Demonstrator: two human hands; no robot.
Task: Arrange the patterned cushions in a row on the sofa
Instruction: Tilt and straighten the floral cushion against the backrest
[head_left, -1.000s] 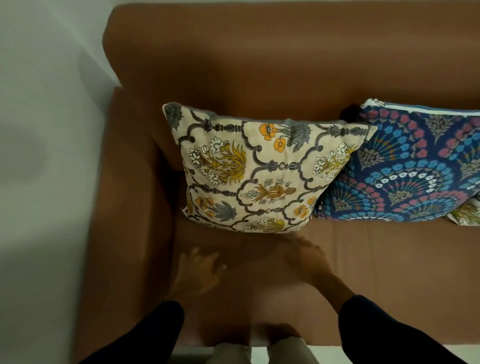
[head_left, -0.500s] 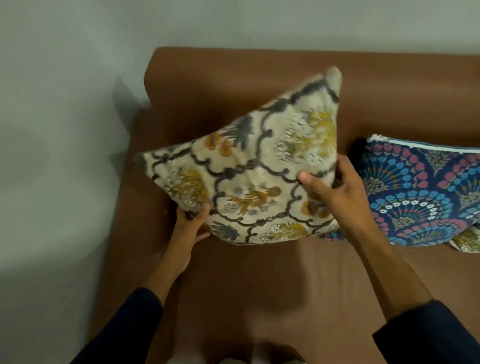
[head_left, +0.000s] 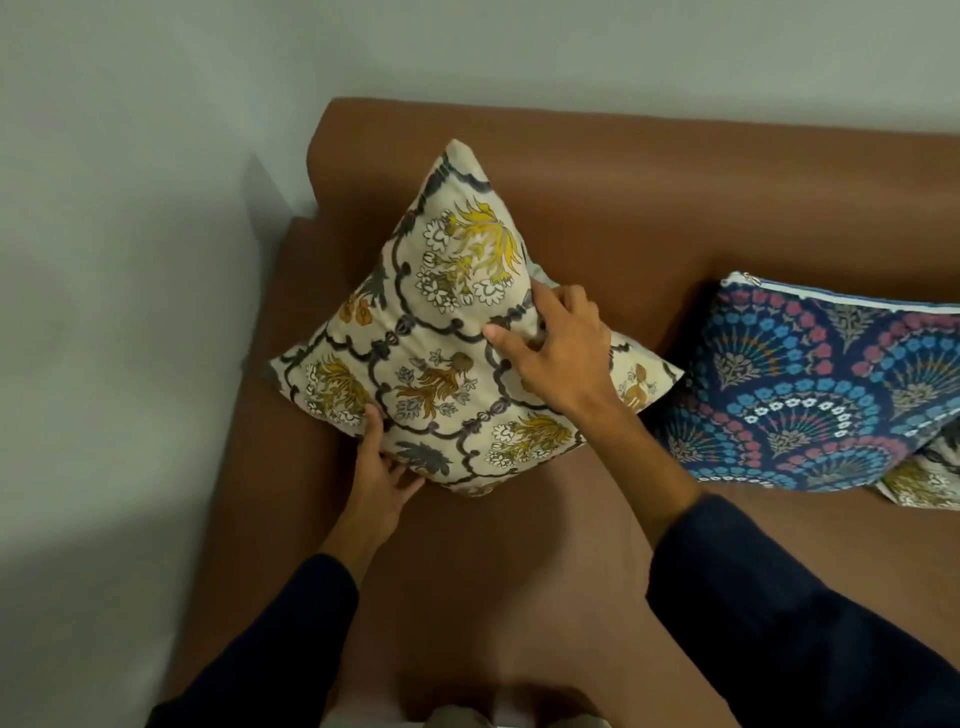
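wall: plain pale grey-green, behind and left | sofa: brown, tucked into the corner, armrest against left wall | light: dim, soft shadows

Both arms reached forward in dark sleeves, bare from the forearm down. The left hand cupped the cream floral cushion at its lower left edge, thumb up on the front. The right hand gripped its right side, fingers curled behind, thumb pressed across the front.
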